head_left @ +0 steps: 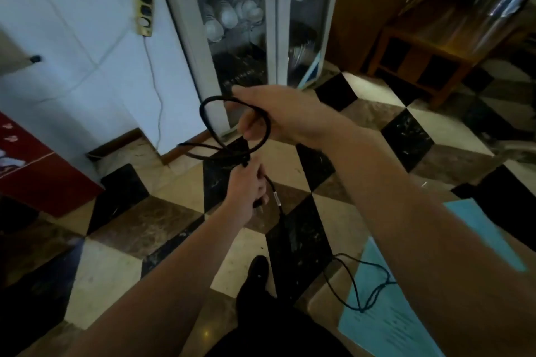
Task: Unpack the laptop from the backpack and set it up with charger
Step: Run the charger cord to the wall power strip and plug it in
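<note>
Untangling the charger cable over the tiled floor.

Both hands are closed on the black charger cable point(262, 124): the right hand point(278, 116) pinches a loop, the left hand point(246, 188) grips the strand just below where the loops cross. The cable looks light, limp and apt to kink, so it is best held near its stiff ends (the plug may be inside the left fist, though blur hides it). A slack tail trails down onto the bench point(327, 298), over the blue sheets point(391, 324). A wall socket strip point(145, 11) hangs well apart, with open floor point(174, 182) between; neither laptop nor backpack is in view.
</note>
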